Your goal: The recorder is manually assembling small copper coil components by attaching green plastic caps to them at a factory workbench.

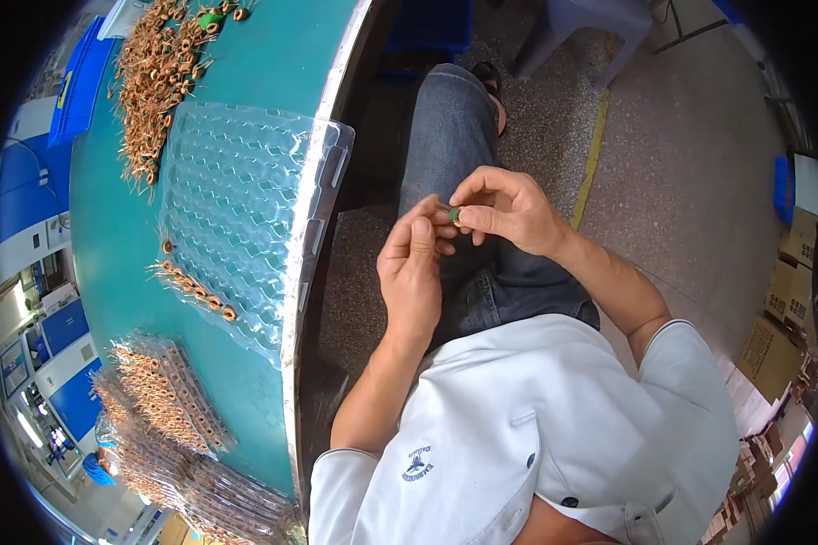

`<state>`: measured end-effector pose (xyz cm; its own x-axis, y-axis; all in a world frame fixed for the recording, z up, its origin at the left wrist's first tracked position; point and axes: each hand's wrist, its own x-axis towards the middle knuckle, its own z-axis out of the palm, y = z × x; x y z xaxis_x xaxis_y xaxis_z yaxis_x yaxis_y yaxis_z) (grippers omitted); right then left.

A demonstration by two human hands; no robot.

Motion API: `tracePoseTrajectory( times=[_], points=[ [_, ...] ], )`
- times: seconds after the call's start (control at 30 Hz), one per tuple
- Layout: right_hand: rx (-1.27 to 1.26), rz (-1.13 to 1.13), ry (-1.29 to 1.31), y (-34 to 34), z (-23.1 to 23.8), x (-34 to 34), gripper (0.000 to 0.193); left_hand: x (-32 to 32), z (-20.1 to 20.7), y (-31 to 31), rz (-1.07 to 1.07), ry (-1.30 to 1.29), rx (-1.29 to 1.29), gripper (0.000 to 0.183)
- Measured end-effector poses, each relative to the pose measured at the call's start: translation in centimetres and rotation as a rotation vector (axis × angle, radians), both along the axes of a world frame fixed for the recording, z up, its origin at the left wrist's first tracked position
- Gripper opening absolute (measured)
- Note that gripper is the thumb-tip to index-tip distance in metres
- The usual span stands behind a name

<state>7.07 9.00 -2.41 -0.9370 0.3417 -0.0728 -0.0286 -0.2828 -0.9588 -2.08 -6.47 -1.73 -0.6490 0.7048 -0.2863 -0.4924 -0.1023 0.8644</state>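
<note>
The fingers (400,236) of my left hand (411,271) curl inward with the thumb raised, their tips close against a small green piece (454,215), though I can't tell whether they grip it. To the right, my right hand (524,214) reaches in on a forearm slanting from the lower right, thumb and forefinger clamped on that piece, which sits between both hands above my jeans (438,127). It looks rounded and deep green, partly covered by my fingers.

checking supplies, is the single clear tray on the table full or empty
Only partly filled: copper-coloured coils line one end of the tray, while most other pockets show bare plastic.
</note>
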Motion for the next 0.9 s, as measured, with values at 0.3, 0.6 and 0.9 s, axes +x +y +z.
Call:
tracePoseTrajectory(
  times=[0.3, 0.6, 0.9],
  points=[
    [-0.172, 0.063, -0.003, 0.0, -0.3, 0.3, 0.017, -0.7, -0.5, -0.6, -0.050, 0.054, 0.021, 0.021],
    [-0.164, 0.104, 0.024, -0.3, -0.5, 0.5, 0.018, -1.0, 0.0, -0.7, -0.076, 0.153, 0.125, 0.012],
    [-0.109, 0.028, 0.023, -0.6, -0.1, 0.0, 0.014, -0.6, 1.1, 0.0, 0.109, 0.282, 0.008, 0.017]
  ],
)
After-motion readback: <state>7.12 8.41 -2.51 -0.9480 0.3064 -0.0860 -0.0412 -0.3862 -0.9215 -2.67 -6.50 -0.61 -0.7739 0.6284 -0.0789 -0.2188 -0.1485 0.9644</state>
